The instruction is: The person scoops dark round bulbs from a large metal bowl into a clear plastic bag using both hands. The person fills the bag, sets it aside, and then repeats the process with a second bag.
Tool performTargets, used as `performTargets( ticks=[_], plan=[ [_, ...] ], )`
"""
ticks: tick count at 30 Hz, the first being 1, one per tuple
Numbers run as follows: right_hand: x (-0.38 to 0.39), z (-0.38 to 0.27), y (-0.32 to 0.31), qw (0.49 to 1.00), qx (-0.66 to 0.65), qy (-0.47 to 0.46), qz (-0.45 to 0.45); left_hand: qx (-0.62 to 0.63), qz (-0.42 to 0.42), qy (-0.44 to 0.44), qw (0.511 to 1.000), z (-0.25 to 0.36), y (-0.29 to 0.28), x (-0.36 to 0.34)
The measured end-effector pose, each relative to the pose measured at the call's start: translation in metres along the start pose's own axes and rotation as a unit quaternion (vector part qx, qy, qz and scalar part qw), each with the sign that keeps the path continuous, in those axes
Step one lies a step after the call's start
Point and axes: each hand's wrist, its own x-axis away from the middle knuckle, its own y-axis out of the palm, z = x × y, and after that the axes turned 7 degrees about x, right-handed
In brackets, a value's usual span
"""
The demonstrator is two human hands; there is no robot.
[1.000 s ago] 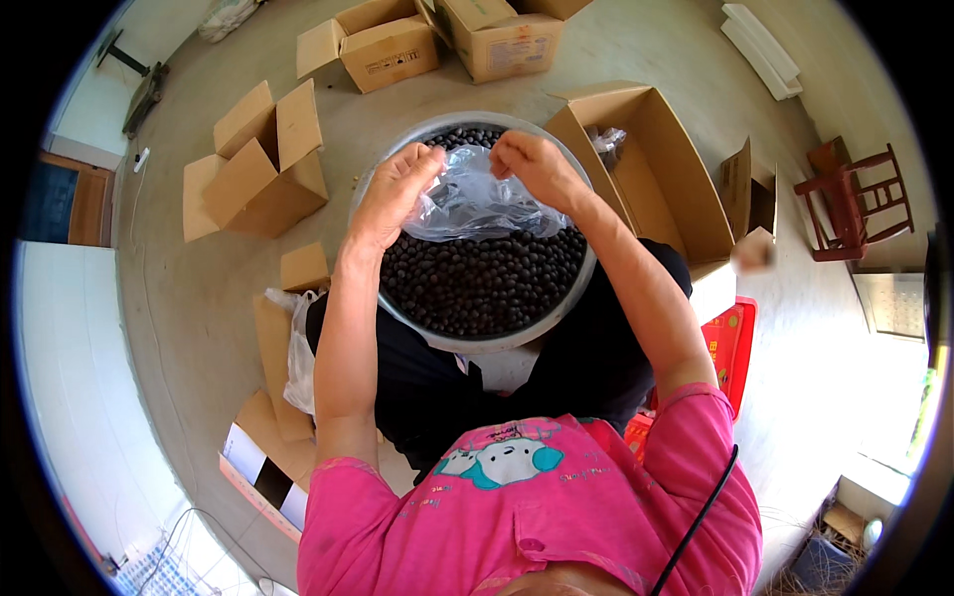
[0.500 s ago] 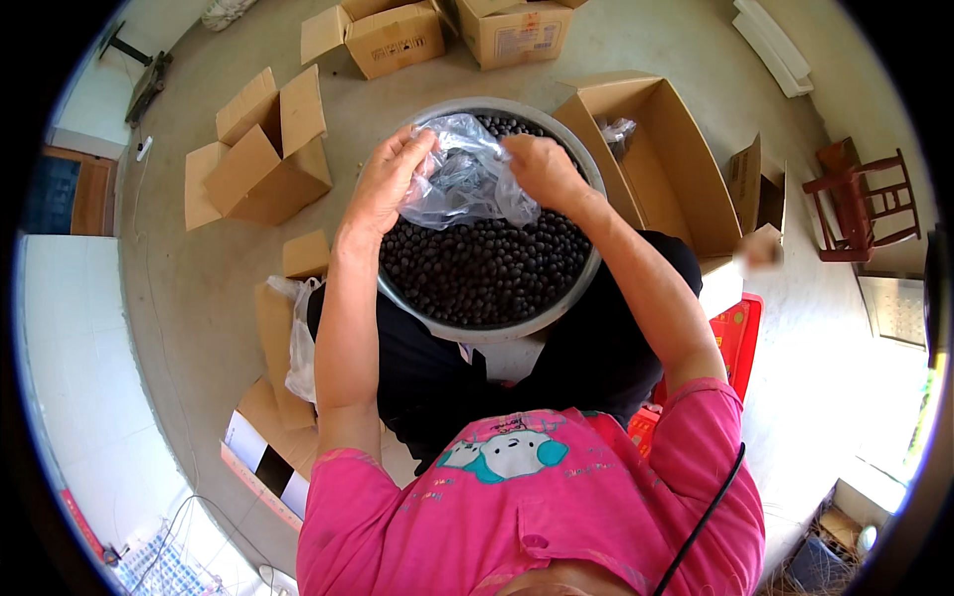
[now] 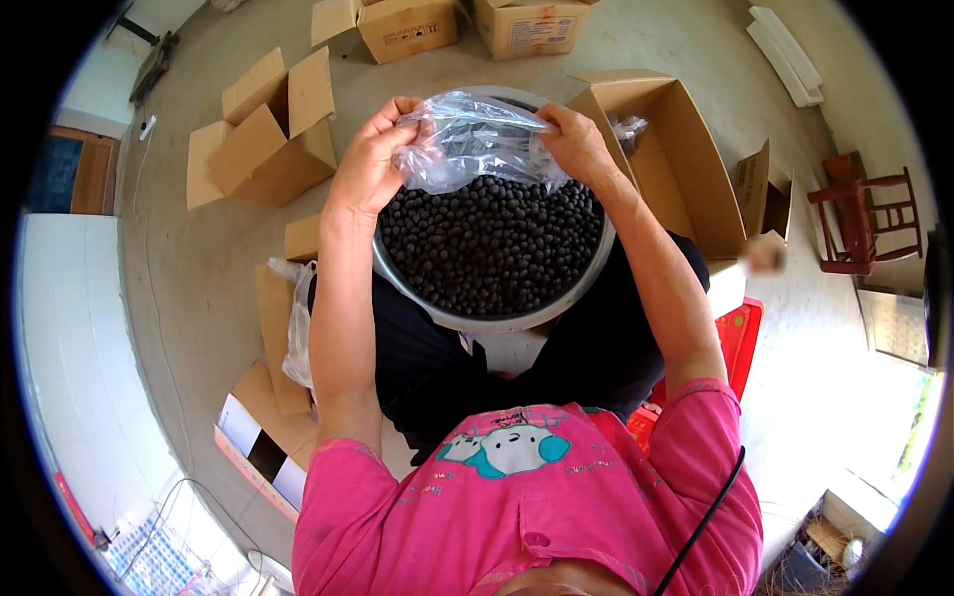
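Note:
A clear crinkled plastic bag (image 3: pixel 477 134) is stretched between my two hands over the far part of a wide metal basin (image 3: pixel 494 324), which is filled with small dark round pieces (image 3: pixel 492 248). My left hand (image 3: pixel 383 149) is closed on the bag's left side, and my right hand (image 3: pixel 581 144) pinches its upper right edge. The basin rests between my legs in dark trousers. Whether anything is inside the bag I cannot tell.
Open cardboard boxes stand around me: at the left (image 3: pixel 258 159), far side (image 3: pixel 407 30) and right (image 3: pixel 676 169). A white plastic bag (image 3: pixel 298 343) lies by my left leg. A red tray (image 3: pixel 735 338), a wooden chair (image 3: pixel 865 219) and a white strip (image 3: pixel 785 55) are at the right.
Both hands have moved up toward the far rim and farther apart. The bunched bag is now stretched wide, higher over the basin, uncovering more of the dark pieces.

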Motion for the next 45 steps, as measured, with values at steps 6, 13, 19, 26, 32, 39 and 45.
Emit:
performTargets(
  ticks=[6, 13, 19, 26, 32, 39, 45],
  plan=[
    [-0.002, -0.016, -0.01, 0.899, -0.411, 0.147, -0.04, -0.083, -0.011, -0.026, 0.996, 0.004, -0.013, 0.002],
    [-0.001, -0.011, -0.038, 0.856, -0.488, 0.083, -0.149, -0.378, 0.087, 0.001, 0.922, -0.002, 0.002, 0.004],
    [0.005, -0.01, -0.043, 0.902, -0.32, 0.052, -0.283, -0.083, 0.157, 0.067, 0.982, -0.001, -0.021, -0.001],
    [0.003, -0.004, -0.038, 0.876, -0.456, 0.061, -0.143, -0.004, 0.094, 0.062, 0.994, 0.006, -0.017, 0.001],
    [-0.005, 0.002, -0.032, 0.813, -0.569, 0.06, -0.111, -0.118, 0.136, 0.036, 0.983, 0.004, -0.013, 0.0],
    [-0.003, -0.011, -0.014, 0.863, -0.483, 0.087, -0.118, -0.329, 0.188, 0.066, 0.923, -0.011, -0.015, -0.002],
    [-0.007, -0.007, -0.008, 0.885, -0.441, 0.091, -0.12, -0.279, 0.167, 0.025, 0.945, -0.002, -0.012, 0.001]
  ],
)
